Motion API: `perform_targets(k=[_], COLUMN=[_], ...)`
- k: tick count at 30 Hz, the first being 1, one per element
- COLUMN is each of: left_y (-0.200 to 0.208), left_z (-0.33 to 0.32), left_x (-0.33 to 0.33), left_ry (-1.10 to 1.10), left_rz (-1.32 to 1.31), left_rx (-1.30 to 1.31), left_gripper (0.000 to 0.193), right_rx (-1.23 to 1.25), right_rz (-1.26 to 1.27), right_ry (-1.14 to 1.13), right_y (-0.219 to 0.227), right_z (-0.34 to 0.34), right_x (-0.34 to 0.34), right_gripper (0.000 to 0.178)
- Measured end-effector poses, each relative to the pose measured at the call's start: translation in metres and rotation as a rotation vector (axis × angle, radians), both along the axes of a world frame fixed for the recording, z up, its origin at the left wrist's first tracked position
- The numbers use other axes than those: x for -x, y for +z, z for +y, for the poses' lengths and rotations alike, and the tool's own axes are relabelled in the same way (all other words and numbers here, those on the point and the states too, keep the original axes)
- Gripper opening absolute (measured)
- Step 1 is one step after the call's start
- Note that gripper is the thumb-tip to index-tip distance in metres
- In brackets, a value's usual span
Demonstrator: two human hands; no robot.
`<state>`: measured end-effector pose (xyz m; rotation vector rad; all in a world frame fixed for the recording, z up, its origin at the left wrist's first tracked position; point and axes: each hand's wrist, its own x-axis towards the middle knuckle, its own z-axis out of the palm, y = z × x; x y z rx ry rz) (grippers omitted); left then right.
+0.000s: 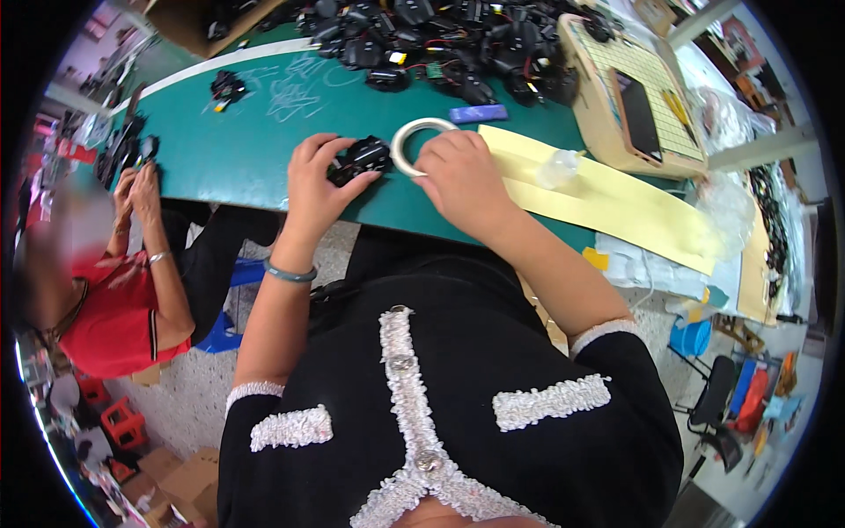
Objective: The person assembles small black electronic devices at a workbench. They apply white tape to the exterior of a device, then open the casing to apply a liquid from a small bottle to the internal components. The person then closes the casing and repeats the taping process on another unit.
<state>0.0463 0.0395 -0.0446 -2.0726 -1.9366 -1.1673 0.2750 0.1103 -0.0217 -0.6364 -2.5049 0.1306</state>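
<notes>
My left hand (312,185) is closed around a small black plastic device (368,157), thumb on its near side and fingers over its left. What the device is exactly I cannot make out. Just to its right, a roll of cream tape (401,144) lies at the near part of the green table (264,163). My right hand (459,172) grips the roll by its right side, fingers bent over the rim. Beyond the roll rests a small purple-blue block (478,113). A long yellow paper strip (607,207) stretches rightward from beside my right hand.
A heap of black devices with wires (440,44) covers the far side. One wired black piece (227,88) lies at the left. A cream machine (616,132) bearing a phone (635,114) stands at the right. A co-worker in a red shirt (119,312) sits at the left.
</notes>
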Motion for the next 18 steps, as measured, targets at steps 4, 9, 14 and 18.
perform_targets(k=[4,9,14,18], left_y=[0.001,0.000,0.010,0.019], left_z=[0.005,-0.008,0.003,0.001], left_x=[-0.002,-0.004,-0.059,-0.066], left_ry=[-0.023,-0.001,-0.155,-0.234], left_rz=[-0.019,0.009,-0.027,-0.013], left_rx=[0.055,0.108,0.136,0.206], left_gripper=[0.050,0.053,0.055,0.074], right_rx=[0.085,0.291,0.291,0.079], right_rz=[0.112,-0.068,-0.223,-0.116], right_ry=[0.085,-0.004,-0.515,-0.626], right_y=[0.057,0.098,0.048,0.047], right_z=[-0.020,-0.048,-0.050,-0.044], right_x=[-0.035,-0.152,-0.235,-0.195], right_gripper=[0.020,0.019,0.020,0.026])
